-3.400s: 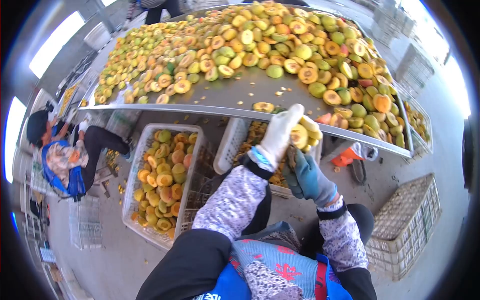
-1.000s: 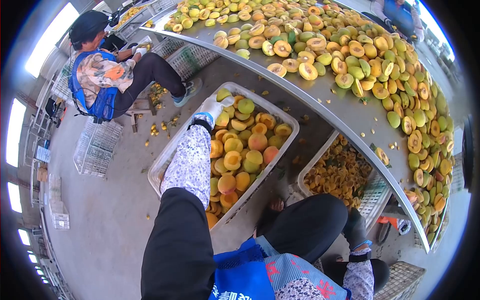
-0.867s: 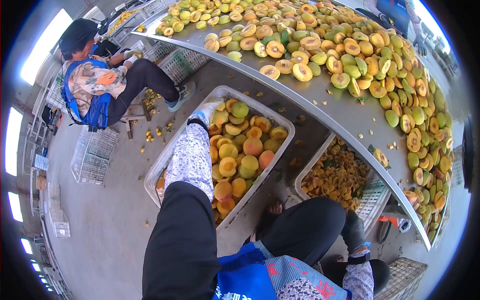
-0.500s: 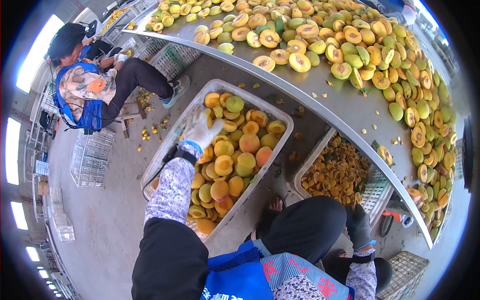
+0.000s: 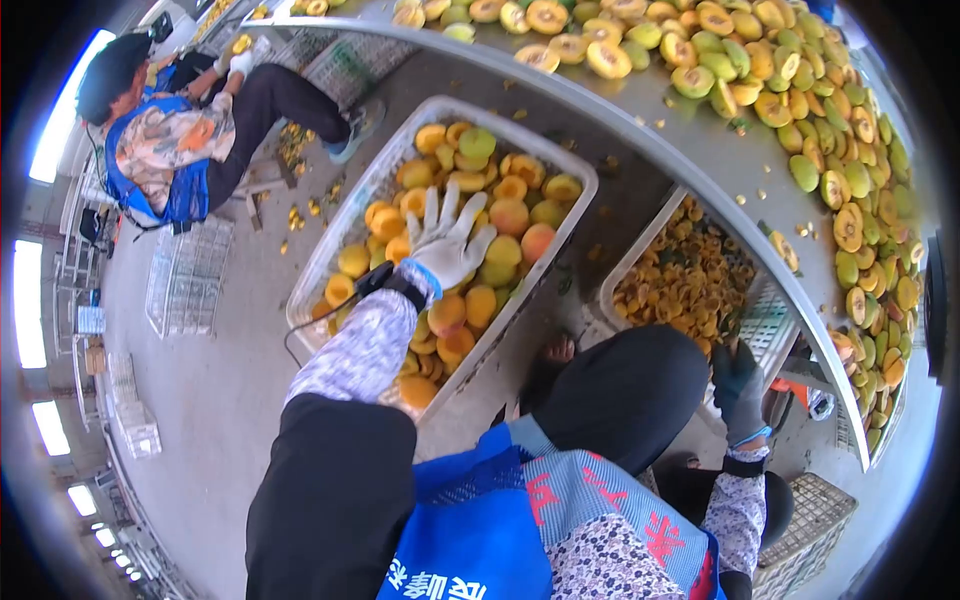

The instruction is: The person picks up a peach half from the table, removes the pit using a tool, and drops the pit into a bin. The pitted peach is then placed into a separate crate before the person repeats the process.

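My left hand (image 5: 447, 235), in a white glove, hovers with fingers spread over a white plastic crate (image 5: 338, 238) filled with halved yellow-orange peaches (image 5: 510, 215). It holds nothing. My right hand (image 5: 738, 385), in a dark teal glove, is low beside my knee, at the near edge of a second crate (image 5: 632, 255) holding peach pits (image 5: 690, 285). Whether that hand grips anything is unclear. Both crates sit on the floor under the edge of a steel table (image 5: 700, 150) covered with whole and halved peaches (image 5: 810, 90).
A co-worker in a blue apron (image 5: 160, 140) sits at the upper left by the table. An empty crate (image 5: 185, 280) lies on the floor to the left, another (image 5: 810, 530) at the lower right. Fruit scraps dot the concrete floor.
My left hand has drawn back from the crate's far end to its middle, fingers now spread and empty. My right hand has come up beside the pit crate.
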Available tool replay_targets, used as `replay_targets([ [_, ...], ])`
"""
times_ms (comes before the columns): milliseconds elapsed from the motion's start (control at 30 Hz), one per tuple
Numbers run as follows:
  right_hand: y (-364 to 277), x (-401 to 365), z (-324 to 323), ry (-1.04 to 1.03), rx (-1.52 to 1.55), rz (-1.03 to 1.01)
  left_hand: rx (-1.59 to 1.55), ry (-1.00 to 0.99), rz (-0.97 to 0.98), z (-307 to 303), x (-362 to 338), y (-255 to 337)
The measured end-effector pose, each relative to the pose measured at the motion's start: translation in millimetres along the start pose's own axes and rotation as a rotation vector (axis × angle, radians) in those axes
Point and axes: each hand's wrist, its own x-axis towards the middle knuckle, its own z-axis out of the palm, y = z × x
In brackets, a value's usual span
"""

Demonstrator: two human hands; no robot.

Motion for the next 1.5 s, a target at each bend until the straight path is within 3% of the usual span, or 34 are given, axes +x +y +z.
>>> replay_targets([
  [67, 7, 0, 1, -0.005, -0.064, 0.019, -0.153, -0.065, -0.073, -21, -17, 14],
  [133, -3, -8, -6, -0.023, -0.106, -0.078, -0.175, -0.045, 0.022, -32, -46, 20],
  [200, 2, -7, -6, -0.063, 0.036, 0.112, -0.23, -0.017, 0.076, -34, -81, 24],
  [233, 9, -10, -3, -0.053, 0.028, 0.066, -0.301, -0.012, -0.001, -35, -96, 23],
  [400, 35, -9, 12, -0.097, -0.094, -0.248, -0.131, 0.099, 0.094, -41, -161, 6],
  [467, 15, -15, 13, -0.103, -0.091, -0.254, 0.04, 0.002, 0.094, -53, -196, 18],
  [533, 3, -18, 8, -0.111, -0.129, -0.218, -0.095, -0.1, 0.019, -44, -219, 3],
  [633, 3, -15, 9, 0.018, -0.003, -0.193, -0.039, -0.198, -0.01, -8, -213, -11],
  [700, -5, -10, -1, -0.048, -0.004, -0.159, -0.013, -0.219, -0.04, -4, -210, -7],
  [767, -1, -5, -8, 0.022, -0.047, -0.236, -0.097, -0.282, -0.046, -19, -210, -2],
  [800, -3, -4, -12, 0.025, -0.015, -0.192, -0.143, -0.311, -0.05, -29, -206, 0],
  [833, -5, -5, -19, 0.016, 0.01, -0.146, -0.145, -0.498, -0.052, -47, -196, -2],
  [867, -6, -7, -22, 0.007, 0.034, -0.095, -0.193, -0.508, -0.019, -77, -190, 0],
  [933, -6, -6, -22, 0.01, 0.069, -0.07, -0.075, -0.542, -0.303, -124, -150, 9],
  [967, -6, -5, -20, 0.009, 0.087, -0.058, -0.249, -0.108, -0.351, -106, -135, -5],
  [1000, -5, -6, -17, 0.008, 0.106, -0.043, -0.161, -0.037, -0.444, -115, -115, -2],
  [1067, 1, -6, -9, 0.032, 0.04, -0.081, -0.047, 0.371, -0.28, -46, -95, -25],
  [1133, 6, -3, -9, 0.027, 0.034, -0.06, -0.039, 0.331, -0.371, -5, -73, -50],
  [1167, 10, -2, -10, 0.009, 0.065, -0.015, -0.035, 0.443, -0.375, 4, -60, -60],
  [1200, 14, -5, -13, -0.019, 0.089, 0.035, -0.058, 0.349, -0.404, -6, -50, -63],
  [1300, 32, -5, -1, 0.012, -0.008, -0.021, 0.075, 0.455, -0.212, 7, -9, -88],
  [1333, 25, -10, -6, 0.017, -0.049, -0.072, 0.08, 0.357, -0.266, 4, 2, -85],
  [1433, 6, -21, -15, 0.054, -0.159, -0.244, 0.171, 0.46, -0.205, 35, 1, -104],
  [1467, 1, -26, -21, 0.084, -0.16, -0.225, 0.209, -0.106, -0.247, 10, -6, -97],
  [1500, -4, -30, -27, 0.112, -0.161, -0.205, 0.062, 0.35, -0.093, 29, -35, -93],
])
